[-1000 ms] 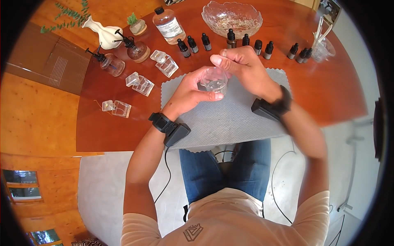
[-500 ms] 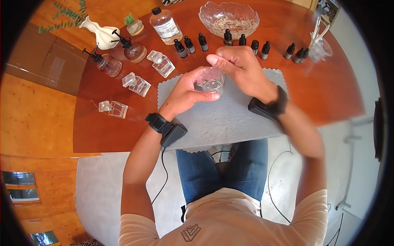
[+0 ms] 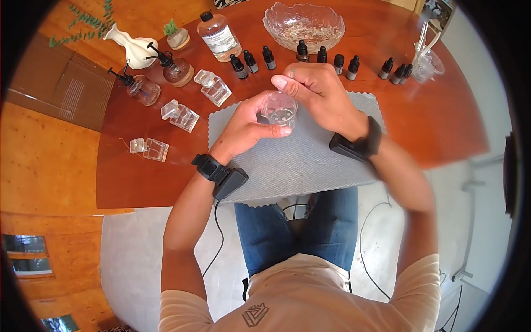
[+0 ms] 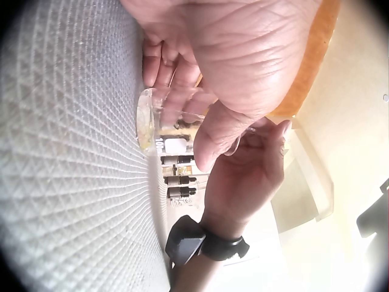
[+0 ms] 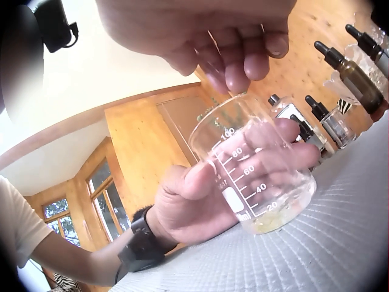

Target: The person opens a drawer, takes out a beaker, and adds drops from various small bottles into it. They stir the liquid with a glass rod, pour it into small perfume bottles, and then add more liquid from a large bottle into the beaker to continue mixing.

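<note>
My left hand [image 3: 249, 126] holds a clear glass beaker [image 3: 280, 110] low over the grey mat, its thumb on the near side and fingers round the far side. In the right wrist view, white graduations mark the beaker wall, and a little pale yellowish liquid [image 5: 273, 220] lies at the bottom. Over the rim, my right hand [image 3: 323, 99] has curled fingers and thumb pinching a thin clear rod [image 3: 292, 72]. Most of that rod is hidden by the hand, and I cannot tell how far it reaches into the beaker.
A grey textured mat [image 3: 310, 160] covers the table's front. Behind it stand several black-capped dropper bottles [image 3: 269, 57], a large labelled bottle [image 3: 219, 37] and a glass bowl [image 3: 304, 27]. Square glass bottles [image 3: 185, 118], pump bottles [image 3: 145, 90] and a white vase [image 3: 133, 48] are left; a cup with sticks [image 3: 426, 67] is right.
The whole head view has shifted slightly. Both hands keep nearly the same pose at the beaker, with the right hand's fingers still gathered above its rim.
</note>
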A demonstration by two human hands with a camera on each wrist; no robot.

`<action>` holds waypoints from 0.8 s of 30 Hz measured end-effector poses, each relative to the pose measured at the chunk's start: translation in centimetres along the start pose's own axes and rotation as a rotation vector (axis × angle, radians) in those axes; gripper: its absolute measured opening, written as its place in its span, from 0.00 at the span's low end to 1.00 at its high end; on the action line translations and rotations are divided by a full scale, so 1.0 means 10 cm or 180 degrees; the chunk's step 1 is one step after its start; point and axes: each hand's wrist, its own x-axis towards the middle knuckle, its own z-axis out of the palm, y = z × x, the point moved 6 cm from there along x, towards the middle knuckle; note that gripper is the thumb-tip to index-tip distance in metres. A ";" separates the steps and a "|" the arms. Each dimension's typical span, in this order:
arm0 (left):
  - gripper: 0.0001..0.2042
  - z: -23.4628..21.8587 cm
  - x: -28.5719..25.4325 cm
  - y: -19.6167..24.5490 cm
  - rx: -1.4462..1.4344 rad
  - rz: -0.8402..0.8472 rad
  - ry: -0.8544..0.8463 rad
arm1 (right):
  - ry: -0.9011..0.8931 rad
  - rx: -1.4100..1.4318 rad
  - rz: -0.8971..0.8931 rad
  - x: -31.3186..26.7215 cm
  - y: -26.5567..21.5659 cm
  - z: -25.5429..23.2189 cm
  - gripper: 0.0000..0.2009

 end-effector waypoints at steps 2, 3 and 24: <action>0.32 0.00 -0.01 0.01 0.0015 -0.0014 0.0005 | -0.0259 0.0028 0.0166 0.00 0.00 -0.01 0.25; 0.32 0.00 -0.01 0.01 0.0023 -0.0024 0.0007 | -0.0387 0.0044 0.0251 -0.01 0.00 -0.01 0.25; 0.33 0.00 0.01 -0.03 -0.0082 -0.0004 -0.0004 | -0.0047 -0.0004 -0.0005 0.01 -0.01 -0.01 0.24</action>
